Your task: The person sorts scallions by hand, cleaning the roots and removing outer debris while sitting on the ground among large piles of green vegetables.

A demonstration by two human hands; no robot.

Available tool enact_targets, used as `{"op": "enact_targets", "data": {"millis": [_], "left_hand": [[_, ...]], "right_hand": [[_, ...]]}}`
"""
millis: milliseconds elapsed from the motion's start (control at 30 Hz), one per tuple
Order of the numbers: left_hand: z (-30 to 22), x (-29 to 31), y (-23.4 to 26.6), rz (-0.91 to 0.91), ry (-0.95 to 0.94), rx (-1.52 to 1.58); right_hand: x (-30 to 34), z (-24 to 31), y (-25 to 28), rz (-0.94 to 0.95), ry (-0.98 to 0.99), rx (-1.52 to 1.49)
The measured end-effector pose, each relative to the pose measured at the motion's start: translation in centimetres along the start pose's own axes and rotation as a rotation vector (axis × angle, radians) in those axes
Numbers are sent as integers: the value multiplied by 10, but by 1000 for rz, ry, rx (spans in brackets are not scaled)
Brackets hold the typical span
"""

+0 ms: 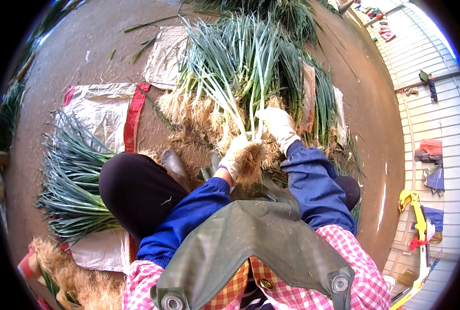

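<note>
Left hand [236,155]: Gloved and at the centre of the view, it closes around the lower ends of a few green onions [261,85], a hold that seems meant to keep the stalks together.
Right hand [280,126]: Gloved and just off toward 1 o'clock, its fingers drawn narrow against an upright stalk; whether they pinch it, one cannot tell.
Held onions: Leaves point toward 12 o'clock and shaggy roots [250,169] hang toward 6, probably leaving the pale ends within easy reach.
Onion pile [287,72]: At 12 o'clock, root ends face the hands, likely for ready picking.
Side bundle [77,181]: At 9 o'clock, beside the knee [129,181], it lies across pale woven sacking [98,108] that presumably shields it from the floor [369,175].
Olive apron [230,232]: Draped at 6 o'clock, apparently against dirt.
</note>
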State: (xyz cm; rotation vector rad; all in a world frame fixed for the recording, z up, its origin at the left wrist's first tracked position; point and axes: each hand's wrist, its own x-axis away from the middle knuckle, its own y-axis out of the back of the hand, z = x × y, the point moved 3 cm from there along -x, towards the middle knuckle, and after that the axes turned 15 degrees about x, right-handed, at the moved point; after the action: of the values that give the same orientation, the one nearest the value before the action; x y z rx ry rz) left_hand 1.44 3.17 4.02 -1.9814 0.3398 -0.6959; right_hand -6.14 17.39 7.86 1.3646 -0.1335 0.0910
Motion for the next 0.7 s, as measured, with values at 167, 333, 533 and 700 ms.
{"op": "enact_targets", "data": {"millis": [167,333,533,700], "left_hand": [[-4,-4,16,-49,-89,-128],[1,0,-15,51,-35,192],[13,-6,-3,-89,93,119],[-1,-10,6,-173,43,107]], "right_hand": [[25,-6,-9,84,58,-651],[75,2,-5,576,38,-1369],[90,-11,-29,845,17,-1459],[141,24,-37,1371,351,-914]]}}
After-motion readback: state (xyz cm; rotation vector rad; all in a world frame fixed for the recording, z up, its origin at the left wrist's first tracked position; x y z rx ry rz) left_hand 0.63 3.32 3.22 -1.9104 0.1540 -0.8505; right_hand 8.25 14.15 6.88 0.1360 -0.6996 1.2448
